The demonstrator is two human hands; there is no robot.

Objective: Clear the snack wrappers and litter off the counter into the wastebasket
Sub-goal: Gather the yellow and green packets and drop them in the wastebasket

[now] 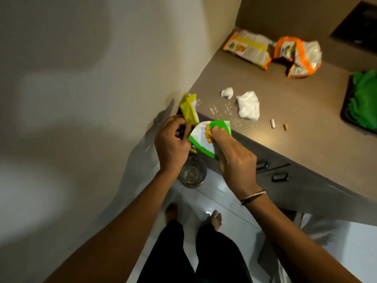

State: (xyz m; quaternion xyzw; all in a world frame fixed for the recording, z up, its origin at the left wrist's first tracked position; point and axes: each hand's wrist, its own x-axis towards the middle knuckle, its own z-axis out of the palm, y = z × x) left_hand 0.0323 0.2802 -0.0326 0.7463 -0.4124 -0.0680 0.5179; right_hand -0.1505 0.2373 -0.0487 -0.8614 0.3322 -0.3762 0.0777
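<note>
My left hand (170,142) grips a yellow-green snack wrapper (189,108) that sticks up past my fingers, off the counter's near corner. My right hand (232,158) pinches a green and white wrapper (201,137) beside it. Both wrappers hang above a small shiny metal wastebasket (192,175) on the floor below. On the brown counter (306,127) lie two orange and white snack bags (247,49) (299,56), a small crumpled tissue (227,92), a bigger crumpled tissue (248,106), scattered white crumbs (219,110), a white butt-like stub (272,123) and a yellow stub (285,127).
A dark tray with a green cloth (363,99) sits at the counter's right edge. A dark hob (359,25) is at the back right. Drawer handles (279,177) line the counter front. My bare feet (214,219) stand on pale floor tiles; a wall is at the left.
</note>
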